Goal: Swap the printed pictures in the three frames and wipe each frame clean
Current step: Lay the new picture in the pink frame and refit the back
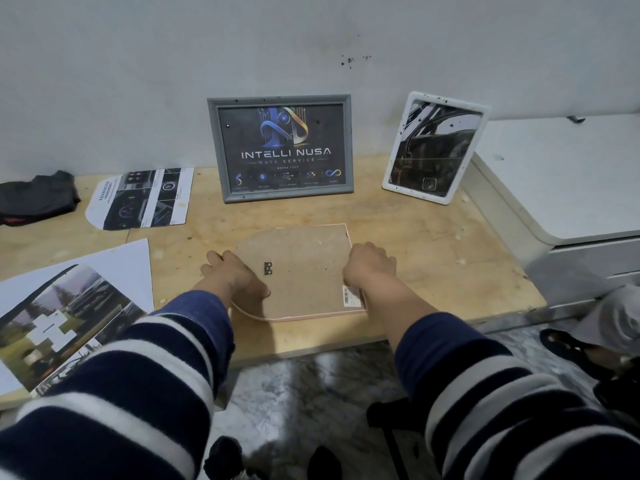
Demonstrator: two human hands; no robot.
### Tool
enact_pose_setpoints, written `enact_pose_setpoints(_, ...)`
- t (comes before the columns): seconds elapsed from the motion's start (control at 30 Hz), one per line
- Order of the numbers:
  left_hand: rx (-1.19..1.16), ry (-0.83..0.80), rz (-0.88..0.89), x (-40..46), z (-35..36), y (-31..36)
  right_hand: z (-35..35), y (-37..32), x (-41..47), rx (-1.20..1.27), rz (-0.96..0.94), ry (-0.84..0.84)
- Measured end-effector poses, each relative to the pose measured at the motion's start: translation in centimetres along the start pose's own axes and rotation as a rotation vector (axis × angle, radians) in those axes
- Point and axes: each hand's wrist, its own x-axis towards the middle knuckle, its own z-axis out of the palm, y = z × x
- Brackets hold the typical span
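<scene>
Face-down at the desk's (433, 244) near edge: one pink frame (298, 271), brown backing board up, picture side hidden. Left hand (235, 275) laid over the frame's left rim, thumb on the board, other fingertips curling past the rim out of sight. Right hand (369, 263) knuckles-up on the right rim, fingers bent down over it; whether pinching the rim or only pressing, cannot tell. Small black hanger clip (268, 268) at mid-board; barcode sticker (349, 295) at the near right corner, print too small to read. Three frames in all: the pink one, a grey frame (280, 147) upright against the wall at the far edge reading "INTELLI NUSA DATA SERVICE", finer lines beneath illegible, and a white frame (435, 148) leaning toward the far right corner, its dark picture hard to make out. Two loose prints: one (142, 197) toward the far left, marked "ADVANCED"; one landscape print (65, 317) at the near left, cut off by the picture edge. One dark cloth (38, 197) at the far left corner, partly cropped.
</scene>
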Motion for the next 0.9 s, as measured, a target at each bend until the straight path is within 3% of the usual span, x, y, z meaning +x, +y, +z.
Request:
enact_pose_setpoints(0.17, -0.048, 0.061, 0.186, 1.6, -1.1, 1.7, 0.5, -0.6, 1.6, 0.034, -0.064, -0.037)
enact_pose_setpoints(0.33, -0.085, 0.021, 0.334, 2.9, 0.2, 2.6, 1.3, -0.8, 2.1, -0.067, -0.093, -0.039)
enact_pose_setpoints(0.6, 0.06, 0.05, 0.305, 2.7, 0.3, 3.2, 1.2, -0.9, 2.9, -0.053, -0.105, -0.019)
enact_pose_setpoints(0.73, 0.127, 0.034, 0.296, 3.1, -0.5, 4.0, 0.3, -1.8, 3.5, -0.128, -0.137, 0.094)
enact_pose_setpoints(0.9, 0.23, 0.022, 0.539, 3.3, -0.4, 5.9, 0.6, -3.0, 4.1, -0.074, -0.295, 0.033)
